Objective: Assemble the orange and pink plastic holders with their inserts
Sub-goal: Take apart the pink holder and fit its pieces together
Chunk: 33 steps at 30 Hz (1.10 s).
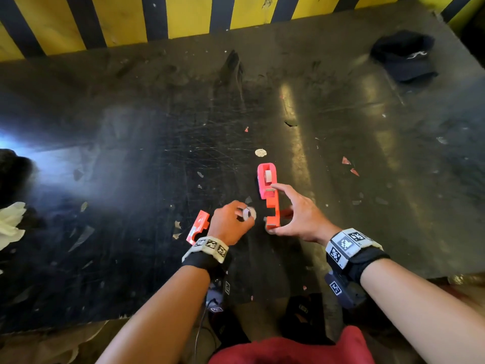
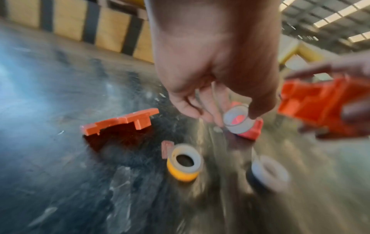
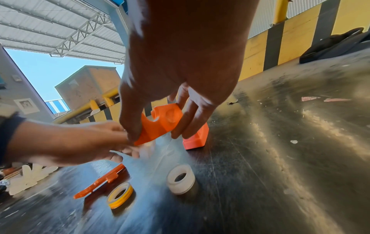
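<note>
My right hand [image 1: 274, 209] grips an orange holder half [image 1: 273, 211] on edge between thumb and fingers, just above the table; the right wrist view shows the orange holder half [image 3: 160, 125] in that grip. Beyond it stands the pink holder [image 1: 265, 179] with a pale roll seated inside. My left hand [image 1: 245, 215] pinches a small white roll [image 2: 237, 120] close to the left of the orange half. A second orange half [image 1: 198, 227] lies flat left of that hand. A yellow roll [image 2: 185, 163] and a white roll [image 2: 270, 172] lie on the table under my wrists.
The dark scratched table [image 1: 157, 153] carries paper scraps and a small pale disc [image 1: 260, 152]. A black cap [image 1: 404, 55] lies at the back right and white cloth [image 1: 10, 222] at the left edge. A yellow-and-black striped wall [image 1: 183, 14] closes the far side.
</note>
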{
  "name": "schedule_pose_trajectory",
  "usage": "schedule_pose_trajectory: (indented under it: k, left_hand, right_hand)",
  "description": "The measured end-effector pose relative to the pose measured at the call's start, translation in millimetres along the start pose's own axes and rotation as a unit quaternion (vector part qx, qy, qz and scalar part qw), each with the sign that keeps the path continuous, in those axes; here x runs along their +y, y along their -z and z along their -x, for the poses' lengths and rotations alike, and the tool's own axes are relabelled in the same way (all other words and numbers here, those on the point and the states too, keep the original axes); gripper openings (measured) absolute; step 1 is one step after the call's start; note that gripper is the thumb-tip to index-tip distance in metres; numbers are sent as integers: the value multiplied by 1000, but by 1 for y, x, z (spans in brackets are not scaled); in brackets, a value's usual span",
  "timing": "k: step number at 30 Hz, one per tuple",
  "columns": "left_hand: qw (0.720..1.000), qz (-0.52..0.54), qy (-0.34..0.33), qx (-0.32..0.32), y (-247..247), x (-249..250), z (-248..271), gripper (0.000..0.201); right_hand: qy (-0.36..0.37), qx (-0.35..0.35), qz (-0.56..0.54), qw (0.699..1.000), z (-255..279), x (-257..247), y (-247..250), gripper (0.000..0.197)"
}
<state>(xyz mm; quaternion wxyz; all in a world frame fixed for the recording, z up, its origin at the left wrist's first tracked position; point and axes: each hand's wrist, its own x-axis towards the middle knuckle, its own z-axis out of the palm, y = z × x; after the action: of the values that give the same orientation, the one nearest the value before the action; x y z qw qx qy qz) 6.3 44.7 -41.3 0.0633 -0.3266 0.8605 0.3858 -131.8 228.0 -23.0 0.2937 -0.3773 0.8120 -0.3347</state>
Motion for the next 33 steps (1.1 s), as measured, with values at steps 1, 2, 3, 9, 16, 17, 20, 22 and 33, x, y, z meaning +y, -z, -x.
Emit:
schedule_pose_trajectory:
  k: [1, 2, 3, 9, 16, 17, 20, 22, 33]
  left_hand:
    - [998, 66, -22, -3, 7, 0, 0, 30]
    - [993, 110, -49, -8, 16, 3, -1, 30]
    - [988, 135, -72, -22, 21, 5, -2, 33]
    - [973, 187, -127, -50, 52, 23, -7, 39]
    - [969, 210, -115, -60, 64, 23, -7, 41]
    - [968, 214, -114, -62, 66, 24, -6, 41]
    - [965, 230, -105, -75, 70, 24, -4, 41]
    - [964, 234, -97, -82, 72, 24, -3, 42]
    - [962, 246, -77, -87, 69, 28, -6, 40]
  right_hand:
    - [-3, -7, 0, 1000, 0, 0, 1, 103]
    - [-2, -12, 0, 1000, -2, -3, 3, 102]
    - [-2, -16, -3, 1000, -2, -4, 3, 101]
    - [37, 3, -40, 998, -16, -30, 12, 103]
    - [66, -7, -36, 997, -21, -42, 17, 102]
    - [68, -6, -32, 997, -21, -41, 17, 101]
    - [74, -7, -17, 997, -23, -40, 17, 99]
    - [77, -9, -3, 997, -23, -40, 18, 97]
    - [88, -10, 12, 996, -25, -46, 9, 89]
